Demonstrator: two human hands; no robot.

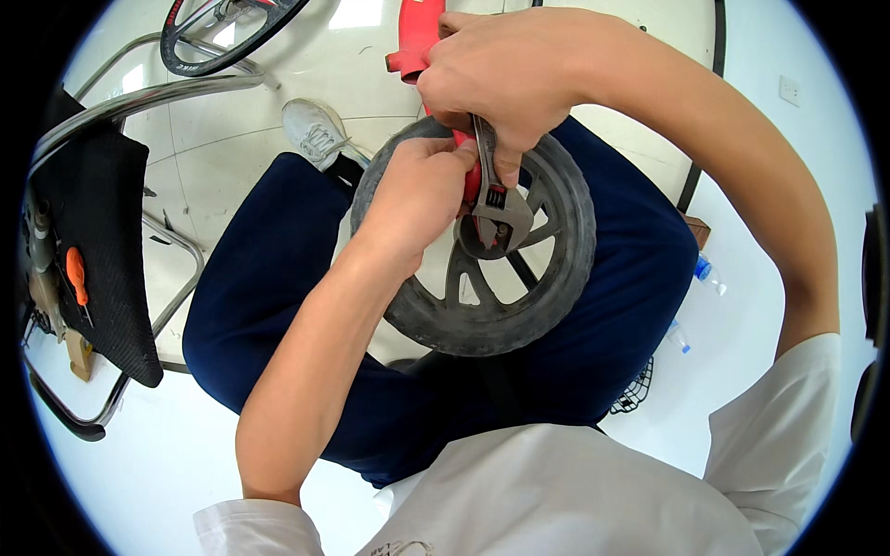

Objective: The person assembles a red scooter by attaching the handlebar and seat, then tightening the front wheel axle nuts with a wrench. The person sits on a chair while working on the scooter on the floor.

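A small wheel [567,264] with a black tyre and grey spokes stands between my thighs, its side facing up toward me. A red frame [419,32] reaches away from it toward the far side, partly covered by my hands. My right hand [505,79] is closed round the handle of an adjustable wrench [499,206]. The wrench's jaws lie at the wheel's hub; the fastener there is mostly hidden. My left hand [419,190] is closed, its thumb and fingers pinching the red fork arm [473,181] beside the wrench.
On the left, a chair with a black seat [125,278] and chrome tubes holds an orange-handled screwdriver [76,269] and other tools. Another wheel [222,63] is at the far left. Plastic bottles [708,273] and a black wire basket [634,393] lie beside my right leg.
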